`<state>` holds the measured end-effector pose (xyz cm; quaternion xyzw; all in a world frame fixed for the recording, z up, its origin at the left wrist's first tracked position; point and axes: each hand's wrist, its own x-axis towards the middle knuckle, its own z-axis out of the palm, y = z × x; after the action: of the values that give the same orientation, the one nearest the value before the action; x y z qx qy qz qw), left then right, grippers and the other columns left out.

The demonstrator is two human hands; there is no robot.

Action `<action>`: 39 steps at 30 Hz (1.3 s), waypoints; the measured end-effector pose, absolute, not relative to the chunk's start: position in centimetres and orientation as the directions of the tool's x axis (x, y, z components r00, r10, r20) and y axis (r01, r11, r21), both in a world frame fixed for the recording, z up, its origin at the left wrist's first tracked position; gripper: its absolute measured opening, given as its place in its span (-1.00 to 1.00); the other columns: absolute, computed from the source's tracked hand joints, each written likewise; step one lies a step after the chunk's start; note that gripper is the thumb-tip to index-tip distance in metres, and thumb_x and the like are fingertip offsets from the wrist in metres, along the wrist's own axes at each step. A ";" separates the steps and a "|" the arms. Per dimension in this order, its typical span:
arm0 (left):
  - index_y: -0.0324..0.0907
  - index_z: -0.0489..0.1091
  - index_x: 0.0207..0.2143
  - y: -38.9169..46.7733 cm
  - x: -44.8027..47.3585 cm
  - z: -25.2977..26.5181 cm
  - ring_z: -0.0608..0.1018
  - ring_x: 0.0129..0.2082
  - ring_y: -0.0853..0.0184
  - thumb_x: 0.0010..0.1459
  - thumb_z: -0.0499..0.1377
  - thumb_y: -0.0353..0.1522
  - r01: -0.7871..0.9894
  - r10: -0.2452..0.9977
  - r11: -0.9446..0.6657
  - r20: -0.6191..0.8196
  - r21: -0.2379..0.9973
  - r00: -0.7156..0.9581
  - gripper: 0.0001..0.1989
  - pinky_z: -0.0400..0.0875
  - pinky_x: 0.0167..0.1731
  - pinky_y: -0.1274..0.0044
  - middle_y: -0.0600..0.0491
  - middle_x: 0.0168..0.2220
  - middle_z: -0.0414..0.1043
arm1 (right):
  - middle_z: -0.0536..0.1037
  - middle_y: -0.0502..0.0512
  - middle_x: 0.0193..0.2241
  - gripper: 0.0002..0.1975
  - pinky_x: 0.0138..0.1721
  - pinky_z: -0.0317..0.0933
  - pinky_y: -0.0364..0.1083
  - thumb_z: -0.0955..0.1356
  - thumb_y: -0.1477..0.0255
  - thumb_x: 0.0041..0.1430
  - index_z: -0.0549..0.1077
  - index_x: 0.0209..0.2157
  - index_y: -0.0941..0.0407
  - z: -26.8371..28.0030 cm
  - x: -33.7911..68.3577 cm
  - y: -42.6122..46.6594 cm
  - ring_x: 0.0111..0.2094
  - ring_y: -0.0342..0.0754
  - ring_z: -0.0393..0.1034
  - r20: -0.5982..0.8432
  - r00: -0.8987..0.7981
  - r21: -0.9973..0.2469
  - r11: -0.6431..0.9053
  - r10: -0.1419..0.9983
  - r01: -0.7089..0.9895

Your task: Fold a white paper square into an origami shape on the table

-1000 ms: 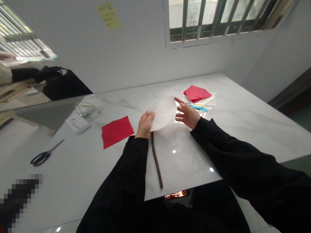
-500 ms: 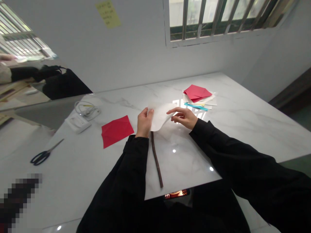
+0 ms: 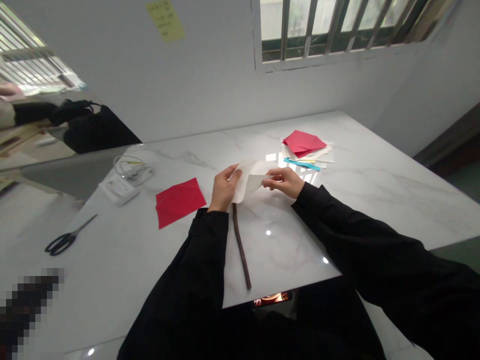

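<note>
Left hand: the left hand [image 3: 223,189] pinches the left edge of a white paper [image 3: 250,181] between thumb and fingers.
Right hand: the right hand [image 3: 285,181] pinches the right side of the same white paper with its fingertips.
White paper: it is held up just above the worktop [image 3: 360,200], between the two hands, and it is bent over so one part folds on the other.
Stick: a thin brown stick [image 3: 242,247] lies flat on the worktop, near the person, starting just under the left hand.
Red paper: a red paper [image 3: 179,201] lies flat to the left of the left hand, close by.
Paper pile: a pile of papers [image 3: 305,149] with a red sheet on top sits far and right of the right hand.
Scissors: black scissors [image 3: 67,238] lie well off to the left.
White box and cord: a white box [image 3: 118,190] with a coiled cord [image 3: 133,169] sits far left, past the red paper.
Sleeves: both arms wear black sleeves [image 3: 360,245].
</note>
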<state>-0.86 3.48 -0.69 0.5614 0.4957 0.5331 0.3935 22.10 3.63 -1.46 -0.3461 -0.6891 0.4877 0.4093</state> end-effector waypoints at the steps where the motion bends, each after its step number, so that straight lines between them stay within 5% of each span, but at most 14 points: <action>1: -0.22 0.63 -0.03 3.3 -0.7 -0.5 0.65 -0.11 0.15 0.19 0.31 -0.11 0.134 0.977 -0.207 0.211 0.969 -0.019 -0.57 0.51 -0.11 0.43 -0.06 -0.08 0.68 | 0.57 0.08 -0.43 -0.56 -0.35 0.39 -0.08 0.51 0.02 0.10 0.61 -0.34 0.16 -1.4 22.1 3.6 -0.43 -0.10 0.44 0.221 -0.423 -0.959 0.274 0.879 0.068; 11: -0.25 0.61 0.05 3.1 -0.2 0.2 0.66 -0.01 0.04 0.30 0.15 0.15 -0.133 0.995 -0.085 0.092 0.987 0.046 -0.31 0.54 -0.04 0.36 -0.15 -0.05 0.67 | 0.55 0.06 -0.43 -0.52 -0.37 0.38 -0.09 0.54 -0.02 0.02 0.57 -0.35 0.15 -1.1 22.3 3.8 -0.44 -0.11 0.42 0.214 -0.362 -0.969 0.243 0.907 0.036; 17: -0.17 0.59 0.09 2.8 -0.4 0.4 0.65 -0.18 0.21 0.21 0.33 -0.12 -0.052 0.991 -0.101 0.104 0.994 0.079 -0.52 0.52 -0.16 0.44 -0.04 -0.08 0.67 | 0.53 0.04 -0.46 -0.53 -0.40 0.32 -0.10 0.53 -0.02 0.04 0.58 -0.36 0.14 -0.9 22.3 3.9 -0.47 -0.12 0.38 0.249 -0.349 -0.955 0.290 0.904 0.070; 21: -0.17 0.51 0.18 2.6 -0.5 0.5 0.63 -0.30 0.25 0.15 0.37 -0.19 -0.014 0.987 -0.095 0.096 0.995 0.133 -0.44 0.50 -0.29 0.47 -0.01 -0.19 0.66 | 0.53 0.03 -0.47 -0.55 -0.41 0.30 -0.11 0.53 0.01 0.03 0.59 -0.37 0.15 -0.9 22.3 3.8 -0.49 -0.13 0.37 0.231 -0.341 -0.963 0.264 0.911 0.055; 26: -0.21 0.44 0.22 2.5 -0.5 0.6 0.65 -0.28 0.25 0.04 0.44 -0.19 -0.046 0.978 -0.041 0.049 0.998 0.204 -0.30 0.50 -0.28 0.49 -0.05 -0.14 0.66 | 0.54 0.03 -0.45 -0.60 -0.38 0.32 -0.11 0.56 0.08 0.00 0.59 -0.39 0.15 -1.0 22.3 3.8 -0.46 -0.12 0.41 0.214 -0.308 -0.966 0.247 0.927 0.072; 39: -0.18 0.47 0.14 2.4 -0.5 0.4 0.67 -0.13 0.15 -0.01 0.49 -0.19 -0.048 0.974 -0.050 0.059 0.998 0.221 -0.33 0.55 -0.14 0.40 -0.12 0.01 0.64 | 0.60 0.04 -0.40 -0.68 -0.38 0.39 -0.11 0.55 0.21 0.01 0.60 -0.28 0.15 -1.3 22.4 3.9 -0.46 -0.13 0.46 0.185 -0.307 -0.966 0.229 0.934 0.117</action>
<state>-0.46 2.36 0.44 0.5557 0.4166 0.4648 0.5492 22.42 3.88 -1.33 -0.4009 -0.6549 0.4739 0.4310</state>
